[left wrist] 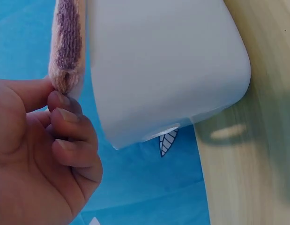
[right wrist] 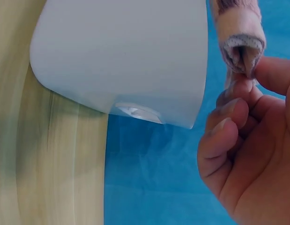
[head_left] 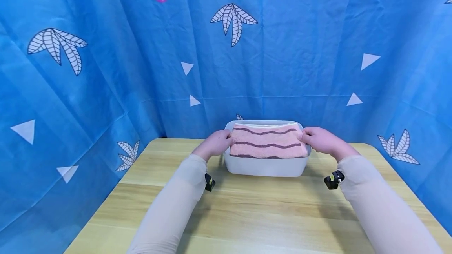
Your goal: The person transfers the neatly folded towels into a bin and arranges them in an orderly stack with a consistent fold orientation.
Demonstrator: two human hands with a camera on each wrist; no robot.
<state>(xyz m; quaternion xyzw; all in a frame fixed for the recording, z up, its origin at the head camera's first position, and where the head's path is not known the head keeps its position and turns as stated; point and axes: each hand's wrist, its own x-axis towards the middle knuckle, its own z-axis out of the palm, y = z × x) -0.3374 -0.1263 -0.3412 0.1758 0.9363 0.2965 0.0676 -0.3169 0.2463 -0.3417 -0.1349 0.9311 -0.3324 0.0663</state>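
Observation:
A folded pink towel (head_left: 266, 139) with dark wavy stripes is held level at the top of a white plastic bin (head_left: 266, 167). My left hand (head_left: 218, 143) pinches the towel's left edge between thumb and fingers. On the opposite side, my right hand (head_left: 319, 141) pinches the right edge. In the left wrist view, the towel's end (left wrist: 67, 51) hangs just above the bin's rim, apart from it. The right wrist view shows the layered fold of the towel (right wrist: 242, 44) between thumb and fingertips. Whatever lies deeper in the bin is hidden by the towel, apart from a white strip behind it.
The bin stands near the far edge of a light wooden table (head_left: 247, 214). Blue patterned curtains (head_left: 300, 50) surround the table at the back and sides. An oval handle hole (right wrist: 137, 112) opens in the bin's end wall.

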